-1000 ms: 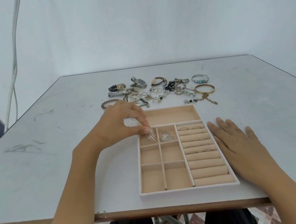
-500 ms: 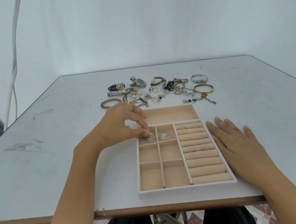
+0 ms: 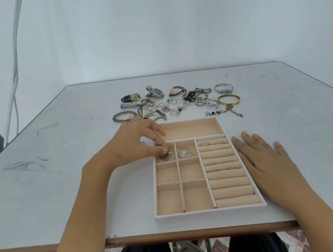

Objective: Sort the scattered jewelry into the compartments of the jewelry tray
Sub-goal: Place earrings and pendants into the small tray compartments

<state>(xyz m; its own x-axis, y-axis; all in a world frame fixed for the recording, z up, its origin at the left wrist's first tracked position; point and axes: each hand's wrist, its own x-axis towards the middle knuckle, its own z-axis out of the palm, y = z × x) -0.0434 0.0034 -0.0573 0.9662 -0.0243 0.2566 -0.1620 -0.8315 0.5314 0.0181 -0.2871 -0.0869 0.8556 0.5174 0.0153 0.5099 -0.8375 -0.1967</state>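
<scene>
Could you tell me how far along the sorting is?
Done: rings sit in the roll slots, one fan earring in a compartment. In hand: the left hand pinches the matching earring in the neighbouring compartment. Left: the pile of watches, bracelets and chains beyond the tray.

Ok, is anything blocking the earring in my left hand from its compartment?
Nothing visible. The left hand pinches the earring low in the far-left small compartment of the tray; its twin lies next door, apart.
</scene>
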